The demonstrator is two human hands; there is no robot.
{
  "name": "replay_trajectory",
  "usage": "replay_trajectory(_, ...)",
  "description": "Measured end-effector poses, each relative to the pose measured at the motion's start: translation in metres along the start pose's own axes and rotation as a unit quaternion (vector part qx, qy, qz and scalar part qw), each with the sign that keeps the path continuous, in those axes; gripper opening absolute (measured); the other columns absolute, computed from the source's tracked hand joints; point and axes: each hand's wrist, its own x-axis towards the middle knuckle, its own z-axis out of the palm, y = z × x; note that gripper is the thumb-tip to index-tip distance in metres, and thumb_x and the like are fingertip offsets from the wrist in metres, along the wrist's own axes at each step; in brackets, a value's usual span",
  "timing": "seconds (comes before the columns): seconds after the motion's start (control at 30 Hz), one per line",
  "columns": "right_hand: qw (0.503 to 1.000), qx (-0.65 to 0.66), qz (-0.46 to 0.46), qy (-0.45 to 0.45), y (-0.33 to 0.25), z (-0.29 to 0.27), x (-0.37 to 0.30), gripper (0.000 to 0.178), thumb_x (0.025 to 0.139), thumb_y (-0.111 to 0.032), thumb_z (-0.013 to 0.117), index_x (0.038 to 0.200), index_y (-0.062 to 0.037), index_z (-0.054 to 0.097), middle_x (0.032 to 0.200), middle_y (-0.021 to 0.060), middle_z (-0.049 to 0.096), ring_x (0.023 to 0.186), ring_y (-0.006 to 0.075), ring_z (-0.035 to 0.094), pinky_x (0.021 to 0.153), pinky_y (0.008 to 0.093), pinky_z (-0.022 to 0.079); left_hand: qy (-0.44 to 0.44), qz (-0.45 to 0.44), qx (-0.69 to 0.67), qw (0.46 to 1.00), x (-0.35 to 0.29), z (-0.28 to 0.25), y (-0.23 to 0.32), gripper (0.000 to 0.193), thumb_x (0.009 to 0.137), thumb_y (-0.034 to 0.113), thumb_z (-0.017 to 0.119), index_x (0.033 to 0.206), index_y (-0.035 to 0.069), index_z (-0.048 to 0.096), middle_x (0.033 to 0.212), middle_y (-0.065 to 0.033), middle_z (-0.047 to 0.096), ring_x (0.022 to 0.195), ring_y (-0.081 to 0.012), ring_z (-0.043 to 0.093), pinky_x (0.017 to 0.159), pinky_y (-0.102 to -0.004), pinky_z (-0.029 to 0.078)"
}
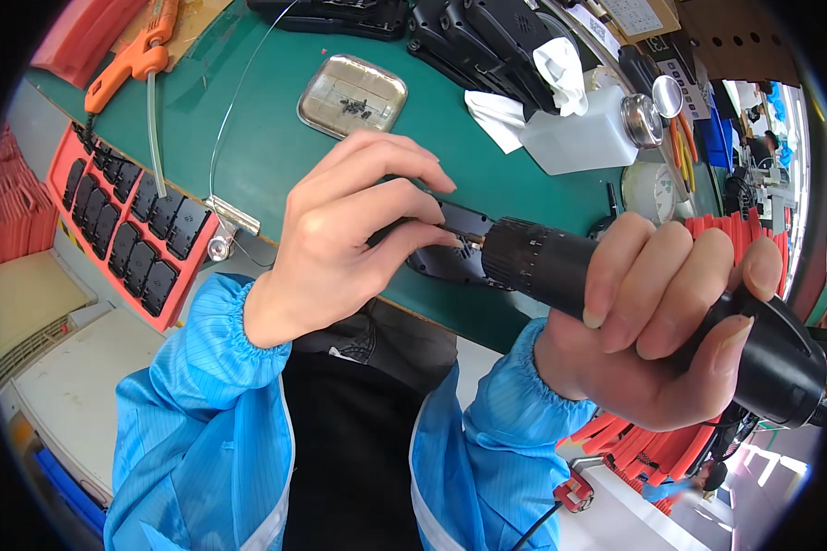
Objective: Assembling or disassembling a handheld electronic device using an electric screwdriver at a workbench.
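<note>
My right hand (662, 312) is wrapped around a black electric screwdriver (547, 262), held nearly level with its bit pointing left. My left hand (349, 220) is pinched at the tip of the bit (469, 237); whatever lies between thumb and forefinger is too small or hidden to make out. Beneath the hands and the bit, a black plastic housing (446, 262) with small round holes rests on the green mat, partly covered by my left fingers. Beyond my left hand stands a shallow metal tray (326, 96) with a small heap of dark screws (356, 107).
At left, a red tray (193, 262) carries several black parts beside a metal clamp (234, 216). An orange glue gun (138, 62) lies at the far left. Black housings (492, 37), white tissue (560, 73) and a white bottle (583, 133) with a metal cap occupy the far right.
</note>
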Motion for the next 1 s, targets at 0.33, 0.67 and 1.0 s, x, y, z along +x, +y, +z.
replay_trajectory(0.33,1.000,0.002,-0.001,-0.006,0.000,-0.002,-0.001,0.027,0.100,-0.021,0.053,0.120,-0.0055,0.045,0.071,0.0011,0.050,0.052,0.0113,0.045,0.053,0.0299,0.042,0.012,0.005,-0.006,1.000,0.003,0.000,0.002,0.025,0.062,-0.005,0.086,0.075,0.001,0.065,0.099,-0.0084,0.072,0.097,-0.0294,0.068,0.079,-0.0389,0.055)
replay_trajectory(0.67,0.999,-0.040,-0.002,0.026,-0.013,-0.003,-0.009,0.027,0.099,-0.019,0.055,0.120,-0.0052,0.044,0.068,0.0009,0.049,0.052,0.0112,0.046,0.053,0.0296,0.041,-0.050,0.014,0.010,0.999,0.006,0.002,0.008,0.054,0.058,0.009,0.092,0.108,0.002,0.074,0.117,-0.0122,0.069,0.117,-0.0352,0.062,0.098,-0.0460,0.052)
replay_trajectory(1.0,0.988,-0.147,0.030,0.040,-0.044,-0.040,-0.031,0.029,0.096,-0.017,0.058,0.119,-0.0053,0.045,0.065,0.0006,0.046,0.050,0.0117,0.045,0.053,0.0303,0.042,-0.173,0.037,0.125,0.976,0.001,0.008,0.005,0.072,0.056,0.021,0.093,0.122,0.003,0.072,0.121,-0.0114,0.067,0.121,-0.0364,0.059,0.101,-0.0502,0.050)
